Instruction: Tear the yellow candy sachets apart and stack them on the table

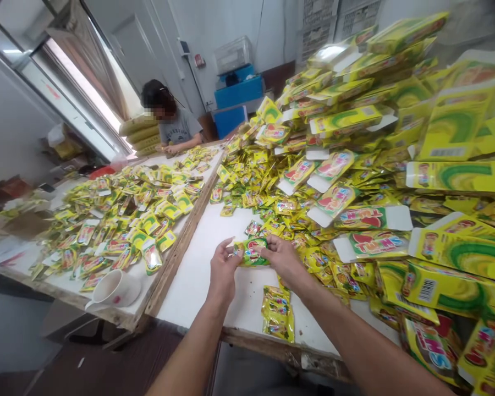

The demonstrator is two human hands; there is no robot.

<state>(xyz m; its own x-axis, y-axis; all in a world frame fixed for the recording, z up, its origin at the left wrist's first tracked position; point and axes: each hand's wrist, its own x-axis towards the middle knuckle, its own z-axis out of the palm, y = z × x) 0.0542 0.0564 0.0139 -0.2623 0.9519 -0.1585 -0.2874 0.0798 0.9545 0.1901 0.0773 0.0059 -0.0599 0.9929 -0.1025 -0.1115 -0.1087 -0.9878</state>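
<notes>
A small, shiny green and yellow packet (252,259) with a red watermelon picture is held level over the white tabletop. My left hand (226,267) pinches its left end, and my right hand (287,259) grips the right end with the thumb on its face. Closer to the table's front edge lies a yellow packet strip (278,313), showing several printed figures. Just beyond my hands, a heap of small yellow packets (268,176) spreads over the table. Flat cartons (332,204) with watermelon print lie against that heap on the right.
Stacked yellow cartons (457,242) rise high along the right side. On the left table, a white mug (109,289) stands near the front edge beside many scattered packets (127,212). A wooden edge strip (185,242) divides the tables. Another person (175,124) sits at the far end.
</notes>
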